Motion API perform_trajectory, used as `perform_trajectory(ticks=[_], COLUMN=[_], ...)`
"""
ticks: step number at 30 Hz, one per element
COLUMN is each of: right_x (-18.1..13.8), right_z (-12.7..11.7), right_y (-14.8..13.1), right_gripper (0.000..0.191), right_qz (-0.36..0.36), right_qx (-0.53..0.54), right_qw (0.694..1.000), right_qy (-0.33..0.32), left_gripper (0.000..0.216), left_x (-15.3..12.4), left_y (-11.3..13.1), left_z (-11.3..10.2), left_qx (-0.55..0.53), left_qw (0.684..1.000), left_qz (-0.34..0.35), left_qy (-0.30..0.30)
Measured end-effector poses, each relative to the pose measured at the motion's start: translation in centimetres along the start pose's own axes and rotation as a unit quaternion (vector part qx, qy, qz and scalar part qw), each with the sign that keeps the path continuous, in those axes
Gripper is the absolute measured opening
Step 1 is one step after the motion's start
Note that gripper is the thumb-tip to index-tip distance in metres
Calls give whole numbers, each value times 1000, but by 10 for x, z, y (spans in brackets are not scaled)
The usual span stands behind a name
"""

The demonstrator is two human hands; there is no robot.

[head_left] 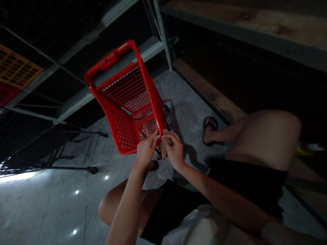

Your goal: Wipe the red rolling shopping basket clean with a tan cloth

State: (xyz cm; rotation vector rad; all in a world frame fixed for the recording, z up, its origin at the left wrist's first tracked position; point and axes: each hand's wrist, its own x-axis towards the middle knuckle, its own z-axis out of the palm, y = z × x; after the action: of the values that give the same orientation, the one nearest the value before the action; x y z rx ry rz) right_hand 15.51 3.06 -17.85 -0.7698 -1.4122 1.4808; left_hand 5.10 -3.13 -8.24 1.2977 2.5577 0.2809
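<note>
A red plastic shopping cart (124, 132) with a perforated basket stands in front of me, its near end towards my knees. My left hand (146, 149) is closed on the basket's near right corner, with the thumb along the rim. Just to the right, my right hand (174, 148) has its fingers curled in a pinch against the outside of the same corner. A crumpled brown cloth-like piece (164, 151) hangs below those fingers; its exact kind is hard to make out in the dim light.
A metal shelf rack (163, 37) rises behind the cart, and wooden-decked shelving (217, 98) runs along the right. Wheeled metal frames (74, 167) stand at the left, near an orange crate (19, 68). The floor (58, 204) is grey tile.
</note>
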Motion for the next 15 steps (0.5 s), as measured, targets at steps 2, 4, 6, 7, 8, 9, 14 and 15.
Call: perform_trajectory(ticks=[2, 4, 6, 7, 8, 9, 14, 15], right_x=[2, 7, 15, 20, 27, 33, 58, 61], right_z=[-3, -6, -10, -11, -11, -11, -8, -8], right_y=[7, 31, 57, 67, 72, 72, 24, 14], right_gripper=[11, 11, 13, 15, 16, 17, 13, 13], right_qz=[9, 52, 116, 143, 161, 167, 68, 38], right_qx=[2, 4, 6, 7, 10, 14, 35, 26], right_qw=[1000, 999, 993, 990, 987, 986, 996, 998], right_qy=[3, 1, 5, 5, 7, 9, 33, 36], left_gripper=[45, 44, 44, 44, 44, 44, 42, 42], left_x=[5, 10, 15, 18, 21, 26, 57, 64], left_y=[5, 11, 18, 22, 25, 28, 36, 36], left_z=[0, -1, -2, -2, -2, -2, 6, 7], left_qx=[10, 17, 15, 10, 3, -6, -113, -151], left_qw=[1000, 999, 999, 999, 998, 998, 993, 988], left_qz=[-14, -33, -46, -52, -57, -63, -38, -17], left_qy=[-5, -5, 1, 5, 7, 8, 20, 21])
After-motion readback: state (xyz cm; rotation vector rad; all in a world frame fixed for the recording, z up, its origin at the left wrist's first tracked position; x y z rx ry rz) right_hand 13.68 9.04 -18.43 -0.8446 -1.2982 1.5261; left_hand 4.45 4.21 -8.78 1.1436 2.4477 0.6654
